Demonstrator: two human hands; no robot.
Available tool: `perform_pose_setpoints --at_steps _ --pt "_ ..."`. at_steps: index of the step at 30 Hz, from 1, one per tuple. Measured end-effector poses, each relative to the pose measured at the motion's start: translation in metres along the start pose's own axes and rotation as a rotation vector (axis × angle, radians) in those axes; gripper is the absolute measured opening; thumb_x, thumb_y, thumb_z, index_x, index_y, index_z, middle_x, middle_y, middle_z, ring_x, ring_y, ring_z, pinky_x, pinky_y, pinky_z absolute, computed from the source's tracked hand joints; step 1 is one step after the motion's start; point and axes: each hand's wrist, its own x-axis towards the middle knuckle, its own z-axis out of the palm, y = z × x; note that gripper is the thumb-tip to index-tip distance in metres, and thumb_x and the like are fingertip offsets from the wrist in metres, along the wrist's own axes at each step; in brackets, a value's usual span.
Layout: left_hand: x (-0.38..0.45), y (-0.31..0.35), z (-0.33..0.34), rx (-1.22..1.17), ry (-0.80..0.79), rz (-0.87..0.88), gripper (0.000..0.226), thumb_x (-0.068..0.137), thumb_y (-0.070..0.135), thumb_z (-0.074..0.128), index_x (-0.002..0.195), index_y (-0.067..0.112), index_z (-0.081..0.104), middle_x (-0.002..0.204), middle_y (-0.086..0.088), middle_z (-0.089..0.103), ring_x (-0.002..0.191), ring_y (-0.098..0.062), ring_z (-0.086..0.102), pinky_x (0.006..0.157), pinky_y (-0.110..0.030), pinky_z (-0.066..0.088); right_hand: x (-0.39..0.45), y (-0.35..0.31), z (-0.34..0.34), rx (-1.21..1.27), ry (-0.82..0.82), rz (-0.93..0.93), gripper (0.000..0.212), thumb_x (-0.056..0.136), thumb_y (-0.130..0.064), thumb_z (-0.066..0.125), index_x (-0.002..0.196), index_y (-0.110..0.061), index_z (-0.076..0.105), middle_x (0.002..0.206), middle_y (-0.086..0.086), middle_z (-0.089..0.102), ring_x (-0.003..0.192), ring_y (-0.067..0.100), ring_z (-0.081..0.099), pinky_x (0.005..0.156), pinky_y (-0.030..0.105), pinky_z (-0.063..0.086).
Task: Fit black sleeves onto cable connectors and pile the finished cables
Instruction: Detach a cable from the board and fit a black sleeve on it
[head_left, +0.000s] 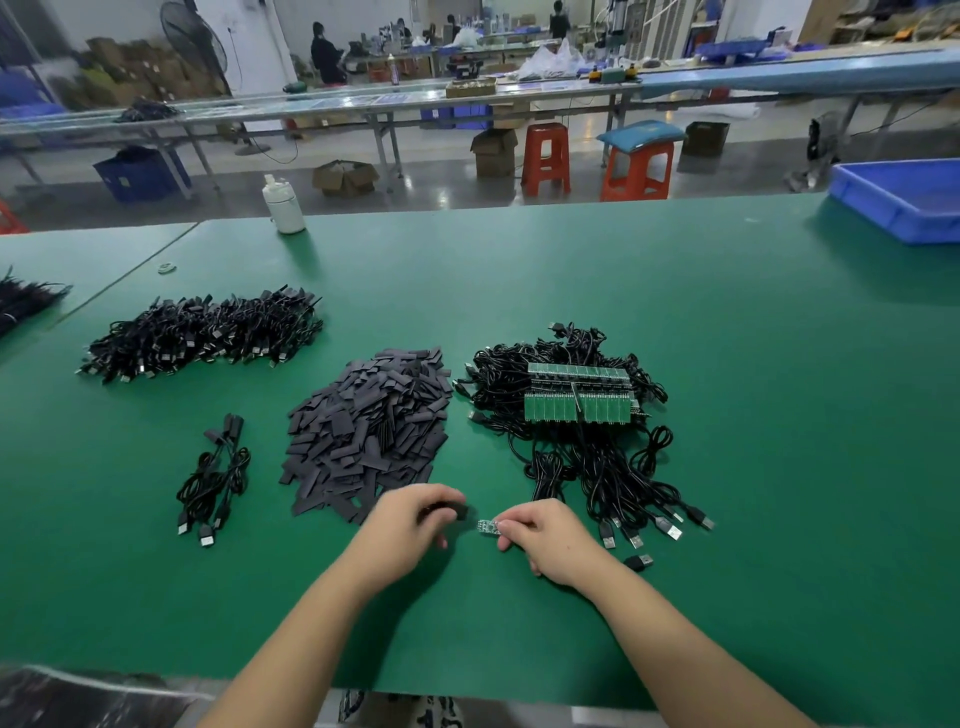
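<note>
Over the green desk (675, 597), the left hand (410, 525) pinched a black sleeve (453, 511) between curled fingers, while the right hand (545, 535) pinched a small connector board (487, 527), the two parts just apart, in front of the sleeve heap (369, 431).

green matted workbench (727, 338), heap of flat black sleeves (371, 431), black cable piles (208, 332), white plastic bottle (283, 205), blue plastic tray (901, 200)

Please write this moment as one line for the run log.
left hand: pinches flat black sleeve | right hand: pinches small green connector board | sleeve not yet on board
</note>
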Motion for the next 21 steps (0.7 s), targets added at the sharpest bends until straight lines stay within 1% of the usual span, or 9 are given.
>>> perform_pose_setpoints --at_steps 2,5,7,10,13,15,16,19,21 --pt "0.000 -0.002 0.015 -0.060 0.013 -0.036 0.023 0.093 0.016 0.065 0.113 0.023 0.070 0.082 0.007 0.069 0.064 -0.006 0.067 0.067 -0.008 0.045 0.000 0.000 0.000 0.023 0.015 0.001 0.019 0.102 -0.024 0.055 0.106 -0.022 0.073 0.084 -0.004 0.073 0.045 0.008 0.049 0.048 0.023 0.045" --pt "-0.001 -0.007 0.027 -0.037 0.009 -0.068 0.031 0.091 0.019 0.069 0.122 0.021 0.067 0.090 0.005 0.063 0.066 -0.004 0.064 0.071 -0.011 0.046 -0.002 -0.001 0.000 0.019 0.021 -0.002 0.019 0.102 -0.023 0.053 0.111 -0.021 0.071 0.082 -0.007 0.071 0.046 0.007 0.051 0.050 0.022 0.046" --pt "-0.001 -0.009 0.030 -0.026 0.018 -0.063 0.029 0.090 0.020 0.070 0.119 0.022 0.069 0.090 0.006 0.063 0.066 -0.004 0.063 0.071 -0.012 0.046 -0.002 -0.001 -0.001 0.023 0.017 -0.001 0.020 0.102 -0.023 0.053 0.112 -0.021 0.070 0.083 -0.006 0.070 0.049 0.008 0.052 0.052 0.024 0.048" --pt "-0.002 -0.009 0.030 -0.039 0.051 -0.043 0.022 0.090 0.018 0.069 0.111 0.024 0.072 0.088 0.008 0.065 0.065 -0.005 0.063 0.068 -0.009 0.043 -0.001 -0.001 0.000 0.030 0.016 0.005 0.019 0.102 -0.023 0.054 0.110 -0.020 0.071 0.081 -0.007 0.070 0.048 0.008 0.052 0.053 0.027 0.049" --pt "-0.002 -0.009 0.030 -0.119 0.078 -0.046 0.020 0.088 0.014 0.071 0.104 0.026 0.074 0.084 0.009 0.069 0.066 -0.003 0.062 0.068 -0.012 0.045 0.000 0.000 0.000 0.026 0.022 0.005 0.020 0.102 -0.023 0.052 0.104 -0.016 0.071 0.084 -0.001 0.072 0.047 0.009 0.052 0.055 0.030 0.049" --pt "-0.003 -0.009 0.032 -0.199 0.106 -0.060 0.022 0.087 0.010 0.072 0.098 0.029 0.075 0.078 0.009 0.070 0.062 -0.003 0.061 0.066 -0.014 0.046 0.001 0.001 0.000 0.043 0.023 0.008 0.020 0.102 -0.022 0.052 0.102 -0.015 0.070 0.086 0.002 0.072 0.048 0.011 0.052 0.055 0.031 0.049" --pt "-0.004 -0.010 0.033 -0.234 0.116 -0.067 0.024 0.087 0.008 0.072 0.095 0.030 0.075 0.076 0.010 0.071 0.060 -0.003 0.061 0.065 -0.013 0.047 0.001 0.001 0.000 0.052 0.023 0.010 0.019 0.103 -0.021 0.052 0.100 -0.016 0.070 0.083 0.001 0.072 0.047 0.010 0.051 0.054 0.031 0.049" --pt "-0.004 -0.010 0.035 -0.288 0.125 -0.077 0.027 0.087 0.007 0.072 0.091 0.034 0.075 0.080 0.011 0.072 0.059 -0.005 0.062 0.064 -0.012 0.048 0.000 0.001 0.001 0.036 0.027 0.010 0.020 0.103 -0.022 0.052 0.093 -0.020 0.069 0.073 -0.006 0.068 0.044 0.007 0.050 0.051 0.028 0.048" --pt "-0.004 -0.009 0.036 -0.295 0.119 -0.072 0.029 0.086 0.008 0.073 0.093 0.036 0.074 0.083 0.013 0.072 0.060 -0.005 0.063 0.066 -0.013 0.049 0.000 0.001 0.000 0.042 0.028 0.014 0.022 0.103 -0.023 0.052 0.091 -0.018 0.069 0.070 -0.004 0.066 0.043 0.008 0.049 0.052 0.029 0.048"
